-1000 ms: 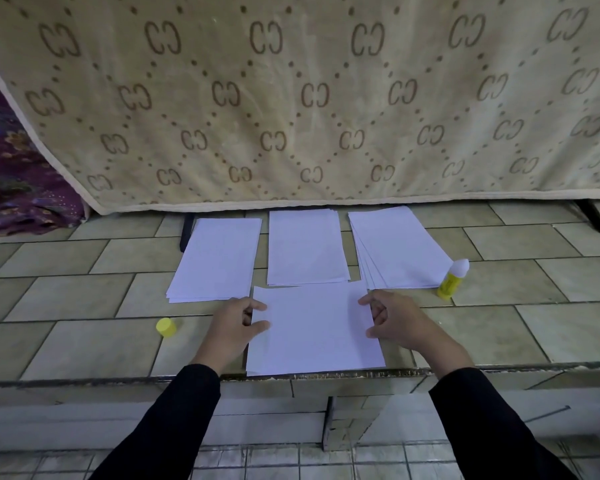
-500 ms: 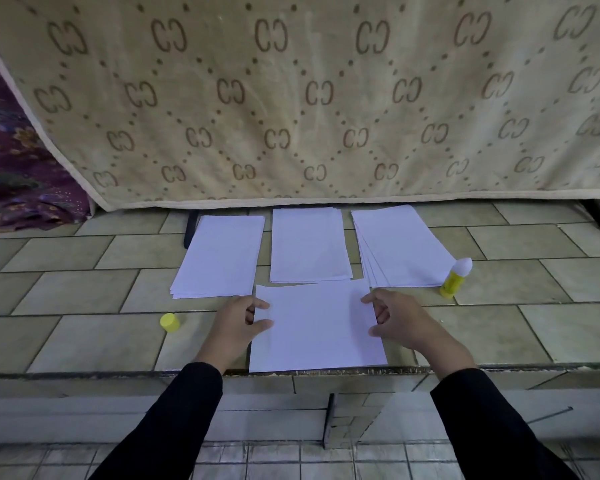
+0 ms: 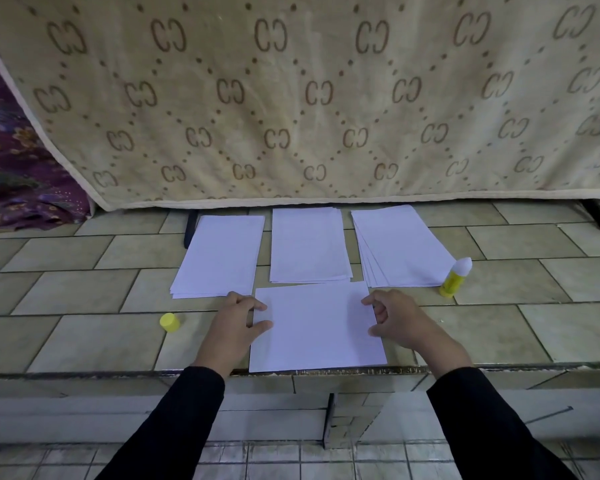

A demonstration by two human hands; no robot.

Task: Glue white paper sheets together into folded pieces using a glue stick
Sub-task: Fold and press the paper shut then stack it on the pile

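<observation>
Tiled ledge [image 3: 84, 341] — sheet [image 3: 317, 327] crosswise between left hand [image 3: 234, 320] and right hand [image 3: 399, 320], fingers [image 3: 258, 305] curled on side edges, pinch unclear — glue stick [image 3: 454, 277] nearer right.
</observation>
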